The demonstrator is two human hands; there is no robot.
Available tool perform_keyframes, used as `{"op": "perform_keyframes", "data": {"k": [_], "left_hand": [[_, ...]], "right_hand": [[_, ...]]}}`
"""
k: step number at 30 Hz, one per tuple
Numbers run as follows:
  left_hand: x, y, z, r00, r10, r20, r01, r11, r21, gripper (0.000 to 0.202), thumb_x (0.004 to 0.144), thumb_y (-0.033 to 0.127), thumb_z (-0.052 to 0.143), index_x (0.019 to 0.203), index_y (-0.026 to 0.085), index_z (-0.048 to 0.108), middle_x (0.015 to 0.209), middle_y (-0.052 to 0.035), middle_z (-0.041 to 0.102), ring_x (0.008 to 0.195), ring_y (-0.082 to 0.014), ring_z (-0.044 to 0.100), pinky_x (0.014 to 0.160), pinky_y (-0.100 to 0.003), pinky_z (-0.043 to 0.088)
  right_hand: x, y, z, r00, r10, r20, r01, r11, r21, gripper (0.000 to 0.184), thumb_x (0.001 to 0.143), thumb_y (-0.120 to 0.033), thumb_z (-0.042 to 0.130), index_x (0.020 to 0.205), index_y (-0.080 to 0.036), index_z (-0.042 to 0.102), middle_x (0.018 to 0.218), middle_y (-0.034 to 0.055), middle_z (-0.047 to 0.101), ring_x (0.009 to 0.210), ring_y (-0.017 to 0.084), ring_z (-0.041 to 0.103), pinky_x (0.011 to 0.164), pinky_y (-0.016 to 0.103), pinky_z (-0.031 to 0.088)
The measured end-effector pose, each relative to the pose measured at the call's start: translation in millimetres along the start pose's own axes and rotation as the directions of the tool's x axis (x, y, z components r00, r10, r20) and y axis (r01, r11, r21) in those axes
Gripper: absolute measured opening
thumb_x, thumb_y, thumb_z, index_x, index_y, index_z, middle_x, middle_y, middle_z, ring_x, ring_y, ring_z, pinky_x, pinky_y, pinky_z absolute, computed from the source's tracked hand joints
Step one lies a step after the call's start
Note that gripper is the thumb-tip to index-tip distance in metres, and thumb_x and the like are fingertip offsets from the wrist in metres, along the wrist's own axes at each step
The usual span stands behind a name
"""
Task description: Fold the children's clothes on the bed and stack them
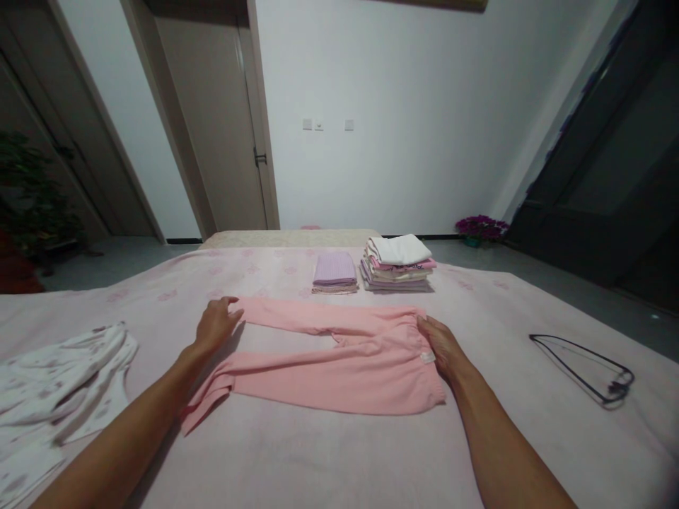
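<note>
A pair of pink trousers (339,378) lies spread sideways on the bed, legs toward the left and waistband toward the right. My left hand (217,322) is closed on the cuff of the far leg, thumb and fingers pinching its edge. At the waistband, my right hand (441,345) grips the fabric close to a small white label (427,357); some of its fingers are hidden under the cloth. The near leg has creases, and its cuff end is bent toward me.
Behind the trousers stand a folded purple stack (335,270) and a taller pile of folded clothes (399,265). A crumpled white patterned garment (64,389) lies at left. On the right is a black wire hanger-like loop (583,367). All rest on the pink bedsheet (329,459).
</note>
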State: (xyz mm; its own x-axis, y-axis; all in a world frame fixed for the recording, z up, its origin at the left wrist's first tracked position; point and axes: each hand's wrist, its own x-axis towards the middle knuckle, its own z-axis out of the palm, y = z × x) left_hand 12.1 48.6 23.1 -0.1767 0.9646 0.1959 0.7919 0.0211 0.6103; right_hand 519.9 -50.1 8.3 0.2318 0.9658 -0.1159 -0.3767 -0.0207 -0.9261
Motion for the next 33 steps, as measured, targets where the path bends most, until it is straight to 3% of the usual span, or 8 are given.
{"op": "perform_keyframes", "data": {"k": [6,10,13,19,22,26,29,33], "left_hand": [[-48,2,-8.5,0.914,0.139,0.382,-0.138,0.990,-0.029,0.030,0.078,0.050,0.062,0.074,0.020,0.067,0.074,-0.0043,0.068,0.070,-0.0208,0.059,0.063,-0.028,0.040],[-80,3,-24.8,0.793,0.161,0.588,-0.083,0.984,-0.158,0.023,0.071,0.043,0.068,0.075,0.021,0.066,0.070,-0.0022,0.070,0.065,-0.0208,0.060,0.057,-0.026,0.038],[-94,3,-39.3,0.754,0.175,0.633,-0.060,0.978,-0.200,0.021,0.072,0.040,0.066,0.078,0.021,0.061,0.068,-0.0004,0.067,0.064,-0.0194,0.059,0.056,-0.025,0.036],[-102,-1,-73.3,0.762,0.192,0.618,0.008,0.952,-0.305,0.033,0.073,0.051,0.067,0.082,0.021,0.057,0.073,0.0020,0.060,0.066,-0.0164,0.054,0.058,-0.023,0.037],[-105,-9,-87.3,0.733,0.175,0.658,0.042,0.953,-0.300,0.043,0.071,0.059,0.068,0.090,0.022,0.062,0.084,-0.0011,0.064,0.076,-0.0199,0.058,0.064,-0.024,0.042],[-109,-19,-91.3,0.693,0.212,0.689,0.010,0.953,-0.304,0.042,0.072,0.061,0.069,0.083,0.021,0.060,0.080,-0.0002,0.059,0.076,-0.0189,0.055,0.066,-0.024,0.042],[-109,-21,-86.8,0.746,0.217,0.629,0.012,0.941,-0.338,0.041,0.074,0.059,0.069,0.078,0.021,0.054,0.075,0.0022,0.054,0.072,-0.0159,0.050,0.063,-0.022,0.040],[-103,-22,-86.2,0.817,0.111,0.565,0.227,0.840,-0.493,0.047,0.074,0.064,0.069,0.089,0.022,0.054,0.080,0.0015,0.057,0.070,-0.0162,0.054,0.061,-0.023,0.042]], "right_hand": [[-8,-1,3,0.999,-0.007,0.034,0.011,0.994,-0.110,0.036,0.074,-0.036,0.081,0.103,-0.018,0.070,0.087,0.0083,0.079,0.082,0.028,0.075,0.071,0.037,0.061],[-9,4,3,0.997,-0.054,0.064,0.063,0.986,-0.152,0.043,0.073,-0.042,0.081,0.106,-0.018,0.070,0.089,0.0068,0.079,0.076,0.025,0.074,0.067,0.033,0.058],[-10,7,6,0.995,-0.084,0.061,0.094,0.977,-0.190,0.048,0.071,-0.045,0.081,0.107,-0.017,0.070,0.087,0.0054,0.079,0.073,0.024,0.073,0.063,0.030,0.056],[-32,-8,10,0.979,0.066,0.195,-0.031,0.984,-0.178,0.050,0.069,-0.038,0.084,0.109,-0.014,0.070,0.092,0.0109,0.079,0.079,0.028,0.074,0.070,0.035,0.057],[-54,-20,8,0.940,0.202,0.275,-0.154,0.970,-0.187,0.047,0.071,-0.033,0.083,0.111,-0.014,0.070,0.099,0.0143,0.078,0.087,0.031,0.075,0.079,0.040,0.058],[-82,-27,14,0.899,0.237,0.369,-0.161,0.961,-0.226,0.055,0.071,-0.028,0.082,0.123,-0.018,0.067,0.118,0.0140,0.074,0.102,0.031,0.072,0.088,0.040,0.057],[-94,-22,23,0.905,0.196,0.377,-0.111,0.965,-0.235,0.063,0.066,-0.022,0.084,0.126,-0.020,0.065,0.124,0.0127,0.071,0.109,0.031,0.070,0.094,0.040,0.055],[-96,-16,24,0.939,0.169,0.301,-0.103,0.970,-0.222,0.059,0.064,-0.021,0.085,0.120,-0.018,0.068,0.116,0.0146,0.074,0.104,0.033,0.071,0.093,0.044,0.056]]}}
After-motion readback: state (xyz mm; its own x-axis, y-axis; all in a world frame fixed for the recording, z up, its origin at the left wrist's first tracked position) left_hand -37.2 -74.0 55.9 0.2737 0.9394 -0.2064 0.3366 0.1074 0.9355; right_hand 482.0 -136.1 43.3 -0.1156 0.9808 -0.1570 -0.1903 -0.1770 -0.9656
